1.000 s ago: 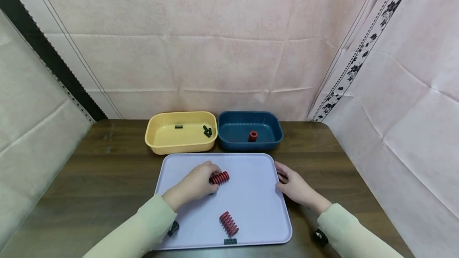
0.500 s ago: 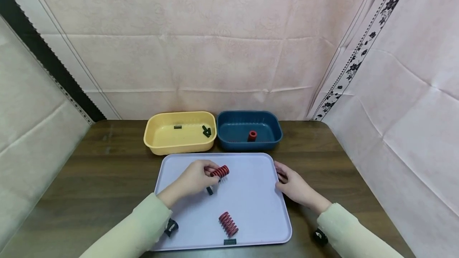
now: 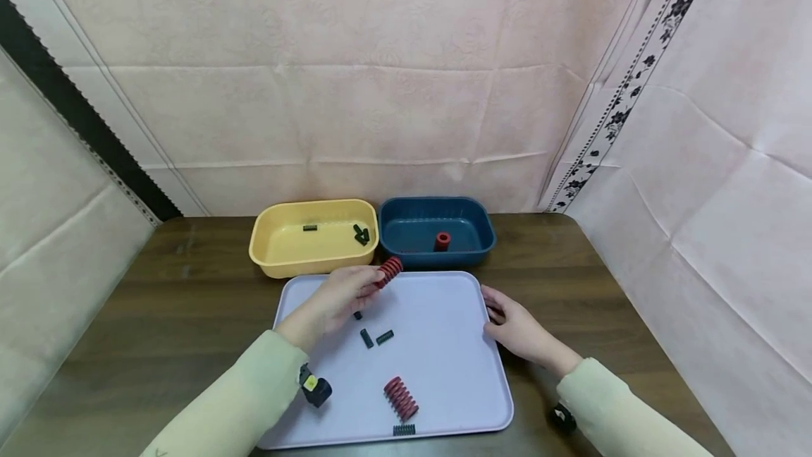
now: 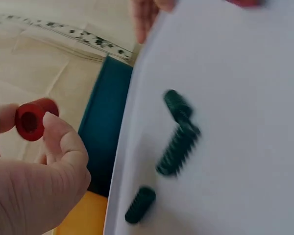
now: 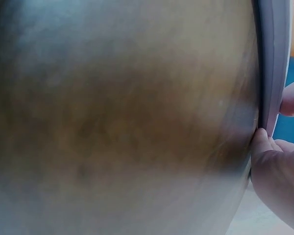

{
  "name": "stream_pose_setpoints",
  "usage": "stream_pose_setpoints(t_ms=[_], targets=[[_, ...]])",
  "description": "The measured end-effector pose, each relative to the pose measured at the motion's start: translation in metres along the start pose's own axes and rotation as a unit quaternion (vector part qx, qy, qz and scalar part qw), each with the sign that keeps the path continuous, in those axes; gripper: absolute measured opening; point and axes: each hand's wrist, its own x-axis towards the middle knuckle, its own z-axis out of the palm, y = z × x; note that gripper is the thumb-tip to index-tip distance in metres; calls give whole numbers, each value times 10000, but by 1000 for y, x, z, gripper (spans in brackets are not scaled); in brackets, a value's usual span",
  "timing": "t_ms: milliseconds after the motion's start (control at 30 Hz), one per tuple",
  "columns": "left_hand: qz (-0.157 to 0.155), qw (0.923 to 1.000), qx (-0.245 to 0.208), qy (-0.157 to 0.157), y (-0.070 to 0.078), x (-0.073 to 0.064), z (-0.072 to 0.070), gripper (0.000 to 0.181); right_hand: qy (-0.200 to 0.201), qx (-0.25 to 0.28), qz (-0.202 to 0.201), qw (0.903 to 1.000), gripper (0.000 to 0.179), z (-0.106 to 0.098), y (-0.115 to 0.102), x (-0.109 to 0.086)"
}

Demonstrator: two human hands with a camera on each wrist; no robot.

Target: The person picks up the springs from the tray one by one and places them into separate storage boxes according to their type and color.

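My left hand (image 3: 339, 295) pinches a red coil spring (image 3: 390, 271) between thumb and fingers, above the tray's far edge and near the blue bin. In the left wrist view, the spring's hollow end (image 4: 30, 122) faces the camera. Below this hand, several small dark green springs (image 3: 384, 337) lie on the white tray (image 3: 450, 372). Another red spring (image 3: 401, 399) lies near the tray's front edge, with a green spring (image 3: 404, 429) beside it. My right hand (image 3: 517, 326) holds the tray's right rim, thumb over the edge and fingers along its outside.
Behind the tray stand a yellow bin (image 3: 279, 252) with several green springs and a blue bin (image 3: 412, 257) with an upright red spring (image 3: 442, 241). All rest on a brown wooden table (image 3: 158, 344). Pale cloth (image 3: 380, 111) hangs behind and at both sides.
My left hand has lifted the red spring from the tray and carried it towards the bins. Green springs formerly hidden beneath this hand now show. The right hand stays at the rim.
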Motion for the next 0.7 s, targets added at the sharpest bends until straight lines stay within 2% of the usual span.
stream_pose_setpoints(t_ms=[67,167,267,333,433,700], targets=[[-34,9975,-699,-1,3,5,2,42,-1,24,-20,10000,69,0,0,0],[-95,9872,-1591,44,6,11,5,46,38,81,2,10000,69,1,0,0],[-168,9739,-2264,70,9,17,10,49,74,78,10,9999,68,1,0,0],[-223,9669,-2539,81,10,22,14,50,110,75,30,9999,68,1,0,0],[-287,9617,-2720,164,13,28,20,49,135,76,15,9999,69,2,0,0],[-448,9608,-2667,606,16,40,30,41,182,78,23,9998,70,2,1,0]])
